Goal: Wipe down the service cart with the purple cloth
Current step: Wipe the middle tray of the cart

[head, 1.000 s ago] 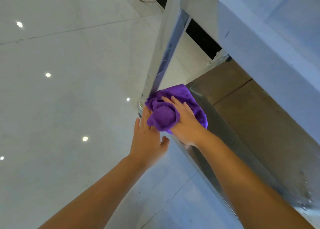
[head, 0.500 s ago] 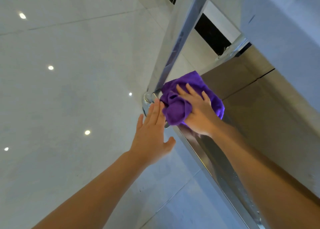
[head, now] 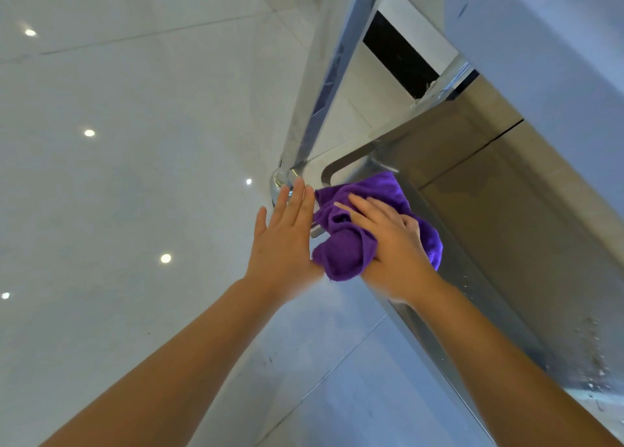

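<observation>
From where I stand, the purple cloth [head: 347, 247] lies bunched mid-frame on the service cart [head: 540, 75], at the rim of its lower shelf [head: 358, 163] near the corner. It looks soft, light and limp, so I'd press it under a flat palm rather than pinch it. The right hand [head: 391, 244] lies on it with its fingers fairly straight and its thumb lost under the folds. The left hand [head: 287, 244] is flat and empty, its fingertips by the foot of the upright post [head: 324, 85]. Most of the cart runs out of frame at the right.

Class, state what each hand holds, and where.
Nothing is visibly gripped. The right hand presses flat on the middle of the purple cloth; the left hand is empty, beside the service cart corner.
</observation>
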